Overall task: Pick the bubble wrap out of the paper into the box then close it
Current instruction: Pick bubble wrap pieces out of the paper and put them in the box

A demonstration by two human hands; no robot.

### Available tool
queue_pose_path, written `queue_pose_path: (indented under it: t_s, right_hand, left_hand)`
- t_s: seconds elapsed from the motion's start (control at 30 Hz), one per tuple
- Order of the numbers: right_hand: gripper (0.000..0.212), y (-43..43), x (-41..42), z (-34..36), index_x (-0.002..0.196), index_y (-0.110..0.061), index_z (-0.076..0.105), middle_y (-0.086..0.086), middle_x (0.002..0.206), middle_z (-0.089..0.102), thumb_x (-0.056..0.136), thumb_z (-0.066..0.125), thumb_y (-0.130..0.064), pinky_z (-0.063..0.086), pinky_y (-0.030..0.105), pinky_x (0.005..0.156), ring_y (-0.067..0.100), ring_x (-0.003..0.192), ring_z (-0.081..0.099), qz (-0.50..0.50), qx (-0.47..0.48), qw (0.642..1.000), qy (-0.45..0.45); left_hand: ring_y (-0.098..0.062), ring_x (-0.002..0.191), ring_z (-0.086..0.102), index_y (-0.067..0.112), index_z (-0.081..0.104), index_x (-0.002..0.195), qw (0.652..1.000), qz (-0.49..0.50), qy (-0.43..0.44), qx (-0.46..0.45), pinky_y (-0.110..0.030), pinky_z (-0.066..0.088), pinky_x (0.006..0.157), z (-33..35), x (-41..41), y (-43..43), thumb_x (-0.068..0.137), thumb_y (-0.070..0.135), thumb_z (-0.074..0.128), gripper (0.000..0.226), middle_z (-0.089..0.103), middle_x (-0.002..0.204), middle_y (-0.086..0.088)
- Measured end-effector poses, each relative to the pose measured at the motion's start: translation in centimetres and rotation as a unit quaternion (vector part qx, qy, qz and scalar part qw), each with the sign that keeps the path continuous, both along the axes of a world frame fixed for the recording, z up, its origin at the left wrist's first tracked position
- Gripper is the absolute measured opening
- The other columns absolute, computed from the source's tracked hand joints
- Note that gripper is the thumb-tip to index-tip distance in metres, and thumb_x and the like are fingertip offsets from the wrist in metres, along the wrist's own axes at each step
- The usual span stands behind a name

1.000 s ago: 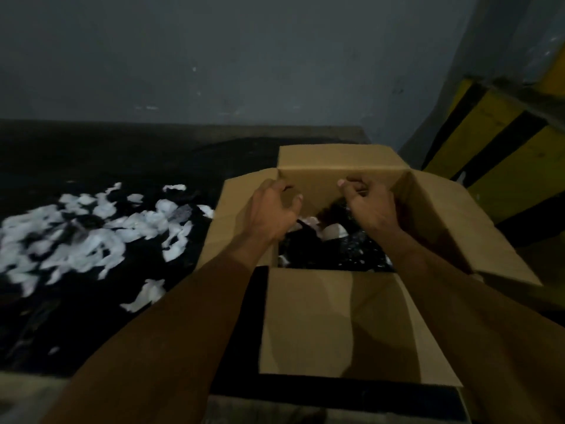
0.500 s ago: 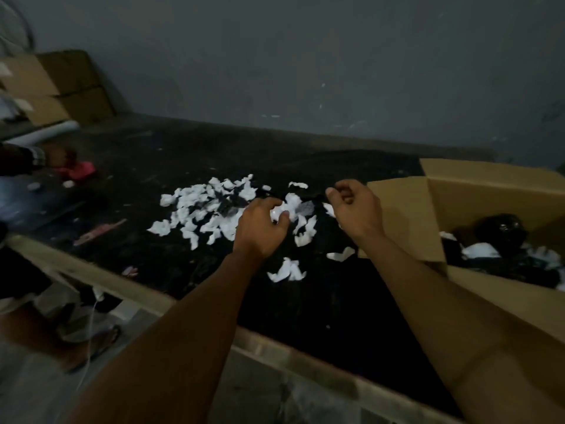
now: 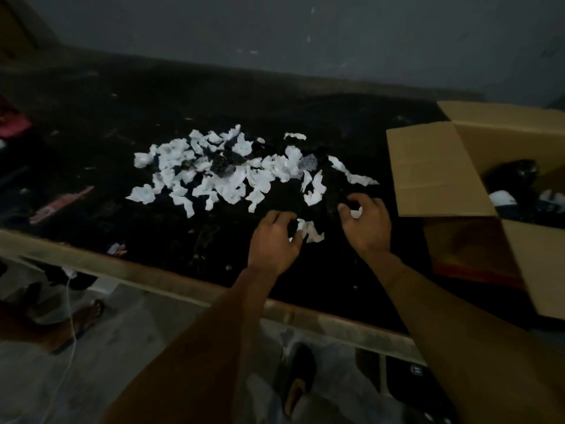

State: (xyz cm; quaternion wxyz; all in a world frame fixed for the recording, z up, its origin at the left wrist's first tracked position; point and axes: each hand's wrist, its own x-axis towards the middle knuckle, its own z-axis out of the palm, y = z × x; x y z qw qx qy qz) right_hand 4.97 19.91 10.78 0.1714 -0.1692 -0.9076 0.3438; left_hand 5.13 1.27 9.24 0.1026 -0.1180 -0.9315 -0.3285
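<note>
From the head camera, a black tabletop (image 3: 171, 240) is sitting against a grey wall (image 3: 275, 26). Left of the open box (image 3: 434, 169), torn paper (image 3: 229, 185) is lying scattered, with bubble wrap (image 3: 221, 163) showing among it. Beside the box, the left hand (image 3: 273, 243) and right hand (image 3: 367, 224) are curling their fingers over scraps; whether either is gripping anything is unclear.

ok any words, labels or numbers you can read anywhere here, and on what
No text can be read.
Cardboard box: no print shows on its flaps.
Dark object at bottom right: small pale mark, too small to read.
Pink strip: too blurred to tell.
</note>
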Motion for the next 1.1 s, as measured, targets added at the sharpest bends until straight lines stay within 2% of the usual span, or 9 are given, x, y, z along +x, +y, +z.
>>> queue_pose_path:
  t_s: [0.2, 0.37, 0.47, 0.6, 0.73, 0.8, 0.87, 0.97, 1.1]
  right_hand:
    - [0.043, 2.4, -5.6, -4.1, 0.121, -0.033, 0.057, 0.009, 0.136, 0.042, 0.081, 0.063, -0.048, 0.043, 0.044, 0.101, 0.032, 0.122, 0.047, -0.026, -0.002, 0.999, -0.027]
    - [0.05, 3.0, -9.5, -7.4, 0.129, -0.034, 0.054, 0.012, 0.152, 0.028, 0.082, 0.066, -0.046, 0.03, 0.05, 0.112, 0.034, 0.14, 0.025, -0.024, 0.018, 0.997, -0.075]
    - [0.058, 3.2, -11.1, -9.0, 0.137, -0.039, 0.047, 0.009, 0.158, 0.018, 0.082, 0.063, -0.052, 0.02, 0.055, 0.115, 0.033, 0.145, 0.012, -0.017, 0.048, 0.993, -0.106]
    - [0.063, 3.5, -12.9, -10.5, 0.141, -0.044, 0.038, 0.006, 0.161, 0.007, 0.084, 0.056, -0.062, 0.005, 0.057, 0.115, 0.033, 0.148, 0.0, 0.022, 0.074, 0.985, -0.153]
    - [0.03, 3.5, -13.7, -12.1, 0.106, -0.017, 0.063, 0.018, 0.139, 0.049, 0.086, 0.064, -0.039, 0.018, 0.059, 0.115, 0.04, 0.138, 0.032, 0.027, 0.046, 0.993, -0.103]
    - [0.014, 3.5, -13.7, -12.1, 0.081, -0.008, 0.057, 0.019, 0.1, 0.062, 0.083, 0.067, -0.019, 0.047, 0.056, 0.092, 0.037, 0.105, 0.057, 0.002, 0.022, 0.999, -0.031]
    - [0.015, 3.5, -13.9, -10.8, 0.077, -0.008, 0.053, 0.012, 0.083, 0.056, 0.079, 0.068, -0.006, 0.052, 0.046, 0.075, 0.027, 0.083, 0.057, -0.02, -0.001, 1.0, -0.021]
    - [0.015, 3.5, -14.5, -9.3, 0.089, -0.004, 0.056, 0.014, 0.093, 0.058, 0.08, 0.067, -0.004, 0.047, 0.036, 0.08, 0.027, 0.091, 0.057, -0.057, -0.016, 0.998, -0.027]
    - [0.023, 3.4, -16.4, -7.5, 0.108, -0.009, 0.058, 0.017, 0.112, 0.059, 0.085, 0.059, -0.007, 0.047, 0.04, 0.089, 0.03, 0.105, 0.057, -0.141, -0.011, 0.99, 0.029]
  left_hand:
    - [-0.033, 0.119, 0.046, 0.018, 0.054, 0.128, 1.0, -0.017, -0.01, -0.013, -0.048, 0.043, 0.099, -4.6, -4.2, 3.6, 0.077, 0.035, 0.071, 0.056, 0.046, 0.13, -0.014]
    - [-0.031, 0.131, 0.031, 0.026, 0.048, 0.134, 0.993, -0.078, -0.086, -0.036, -0.043, 0.036, 0.107, -8.0, -7.4, 5.6, 0.077, 0.048, 0.07, 0.064, 0.029, 0.143, -0.014]
    - [-0.034, 0.128, 0.035, 0.011, 0.056, 0.125, 0.988, -0.109, -0.106, -0.006, -0.039, 0.034, 0.103, -9.1, -8.9, 6.0, 0.079, 0.033, 0.072, 0.054, 0.034, 0.14, -0.021]
    - [-0.035, 0.113, 0.052, -0.006, 0.061, 0.103, 0.995, -0.098, -0.001, -0.024, -0.043, 0.046, 0.098, -10.9, -10.1, 6.6, 0.083, 0.005, 0.057, 0.023, 0.058, 0.112, -0.027]
    - [-0.031, 0.097, 0.055, -0.003, 0.062, 0.098, 0.995, -0.074, 0.04, -0.045, -0.037, 0.049, 0.084, -11.2, -11.5, 5.6, 0.082, -0.003, 0.041, 0.026, 0.059, 0.106, -0.021]
    - [-0.03, 0.086, 0.054, -0.001, 0.06, 0.086, 0.993, -0.087, 0.052, -0.06, -0.041, 0.048, 0.071, -10.0, -12.7, 5.3, 0.083, -0.008, 0.047, 0.016, 0.059, 0.097, -0.017]
    - [-0.027, 0.081, 0.052, 0.004, 0.057, 0.089, 0.996, -0.073, 0.037, -0.028, -0.041, 0.047, 0.068, -8.4, -14.5, 5.5, 0.086, 0.004, 0.043, 0.014, 0.056, 0.096, -0.015]
    - [-0.027, 0.087, 0.053, 0.009, 0.056, 0.101, 0.999, -0.043, 0.011, 0.001, -0.038, 0.049, 0.071, -6.0, -17.2, 6.6, 0.089, 0.03, 0.046, 0.026, 0.052, 0.101, -0.013]
    - [-0.031, 0.098, 0.049, 0.01, 0.055, 0.118, 0.99, -0.084, 0.043, -0.103, -0.041, 0.05, 0.077, -5.7, -21.1, 7.8, 0.082, 0.053, 0.061, 0.056, 0.049, 0.111, -0.016]
